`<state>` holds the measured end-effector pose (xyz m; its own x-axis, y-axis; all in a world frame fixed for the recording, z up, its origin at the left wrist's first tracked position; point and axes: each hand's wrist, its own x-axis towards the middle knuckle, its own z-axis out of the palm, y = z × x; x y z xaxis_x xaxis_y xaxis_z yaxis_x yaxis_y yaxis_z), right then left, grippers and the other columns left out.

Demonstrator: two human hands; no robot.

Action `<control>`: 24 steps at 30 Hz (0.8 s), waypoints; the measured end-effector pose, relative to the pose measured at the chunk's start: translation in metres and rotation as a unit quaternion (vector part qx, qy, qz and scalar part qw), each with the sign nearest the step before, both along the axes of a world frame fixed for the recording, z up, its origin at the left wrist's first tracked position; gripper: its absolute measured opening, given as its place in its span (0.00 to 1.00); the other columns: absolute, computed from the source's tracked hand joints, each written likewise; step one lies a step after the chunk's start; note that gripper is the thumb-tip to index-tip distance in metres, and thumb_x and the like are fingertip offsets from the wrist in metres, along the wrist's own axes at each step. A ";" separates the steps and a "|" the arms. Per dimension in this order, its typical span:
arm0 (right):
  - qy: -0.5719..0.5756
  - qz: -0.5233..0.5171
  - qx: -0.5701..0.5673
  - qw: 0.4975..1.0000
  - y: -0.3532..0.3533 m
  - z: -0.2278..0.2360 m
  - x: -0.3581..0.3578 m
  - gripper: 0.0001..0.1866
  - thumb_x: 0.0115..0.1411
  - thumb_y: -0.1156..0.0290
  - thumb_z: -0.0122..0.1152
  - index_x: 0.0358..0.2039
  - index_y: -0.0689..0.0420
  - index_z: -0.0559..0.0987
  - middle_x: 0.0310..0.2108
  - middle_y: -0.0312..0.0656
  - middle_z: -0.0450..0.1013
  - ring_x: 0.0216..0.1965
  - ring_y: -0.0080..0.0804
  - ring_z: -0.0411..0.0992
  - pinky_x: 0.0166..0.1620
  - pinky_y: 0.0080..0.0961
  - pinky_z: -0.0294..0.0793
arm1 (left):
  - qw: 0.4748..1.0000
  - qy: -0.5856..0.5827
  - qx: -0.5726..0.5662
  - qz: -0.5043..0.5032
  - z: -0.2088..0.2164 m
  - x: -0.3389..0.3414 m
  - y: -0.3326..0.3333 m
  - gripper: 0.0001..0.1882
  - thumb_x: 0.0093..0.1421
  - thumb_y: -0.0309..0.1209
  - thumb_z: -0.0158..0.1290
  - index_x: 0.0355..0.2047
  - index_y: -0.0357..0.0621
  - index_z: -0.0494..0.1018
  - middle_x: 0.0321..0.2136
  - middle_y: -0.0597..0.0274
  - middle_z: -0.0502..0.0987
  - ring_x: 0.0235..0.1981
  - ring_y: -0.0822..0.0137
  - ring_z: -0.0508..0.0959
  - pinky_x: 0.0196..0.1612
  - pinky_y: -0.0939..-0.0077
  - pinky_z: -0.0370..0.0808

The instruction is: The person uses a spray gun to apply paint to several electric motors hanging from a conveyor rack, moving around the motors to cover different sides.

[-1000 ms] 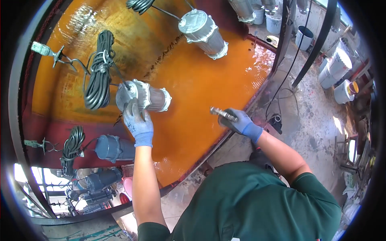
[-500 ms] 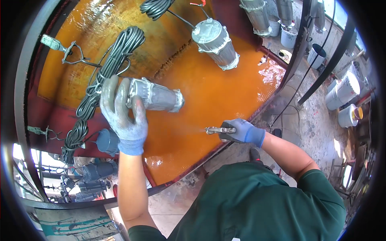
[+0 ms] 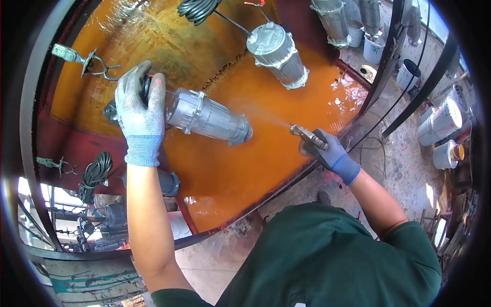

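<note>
My left hand (image 3: 139, 115), in a grey-blue coated glove, is closed round the black cable of a silver, ribbed submersible pump (image 3: 209, 117). The pump hangs tilted, its far end pointing right. Most of its cable is hidden behind my glove. A metal hook (image 3: 102, 69) on a hanger is just above my fingers. In my right hand (image 3: 335, 153), also gloved, is a metal spray gun (image 3: 308, 135), aimed up and left at the pump, a faint mist leaving its nozzle. A second silver pump (image 3: 279, 53) hangs beyond, its coiled cable (image 3: 198, 10) above it.
Behind the pumps is an orange-stained, wet booth basin (image 3: 245, 184) with a raised front rim. A dark blue pump (image 3: 168, 182) and a cable coil (image 3: 95, 170) hang at left. Buckets (image 3: 440, 123) stand on the floor at right, beside a dark frame post (image 3: 422, 84).
My left hand has moved up and left onto the cable, and the pump has swung right and tilted. The spray gun has shifted right and up, now angled more upward.
</note>
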<state>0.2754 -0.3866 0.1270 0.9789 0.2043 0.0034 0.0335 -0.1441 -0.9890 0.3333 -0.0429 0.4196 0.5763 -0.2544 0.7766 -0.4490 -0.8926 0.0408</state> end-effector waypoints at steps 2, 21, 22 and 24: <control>-0.055 0.119 -0.013 0.991 -0.004 0.009 -0.006 0.09 0.66 0.68 0.67 0.37 0.60 0.78 0.29 0.42 0.80 0.32 0.34 0.79 0.38 0.31 0.77 | 0.999 0.001 -0.045 -0.010 -0.004 -0.002 0.004 0.17 0.65 0.32 0.62 0.52 0.36 0.80 0.52 0.48 0.79 0.54 0.54 0.79 0.60 0.62 0.75; 0.017 0.205 -0.109 0.972 0.026 0.043 0.013 0.11 0.65 0.62 0.64 0.36 0.58 0.79 0.28 0.43 0.81 0.29 0.35 0.80 0.36 0.34 0.76 | 0.999 -0.018 0.033 -0.034 -0.018 -0.022 0.054 0.14 0.64 0.27 0.61 0.49 0.40 0.80 0.50 0.51 0.80 0.54 0.52 0.79 0.61 0.59 0.73; 0.018 0.204 -0.107 0.973 0.029 0.034 0.016 0.11 0.65 0.62 0.64 0.36 0.58 0.79 0.28 0.43 0.81 0.29 0.35 0.80 0.36 0.34 0.76 | 0.997 -0.031 0.060 -0.025 -0.017 -0.025 0.061 0.14 0.64 0.26 0.61 0.50 0.40 0.80 0.51 0.51 0.80 0.54 0.52 0.79 0.61 0.59 0.73; 0.016 0.078 -0.034 0.996 0.037 0.020 0.022 0.14 0.65 0.59 0.65 0.35 0.58 0.79 0.29 0.44 0.81 0.31 0.38 0.80 0.38 0.35 0.77 | 0.998 -0.019 0.045 -0.036 -0.014 -0.035 0.065 0.12 0.65 0.25 0.59 0.48 0.38 0.79 0.51 0.49 0.80 0.56 0.51 0.79 0.63 0.57 0.72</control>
<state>0.2978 -0.3498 0.1468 0.9345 0.3530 -0.0468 0.0286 -0.2055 -0.9782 0.2983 0.0218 0.4053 0.5242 -0.3632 0.7702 -0.5113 -0.8576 -0.0564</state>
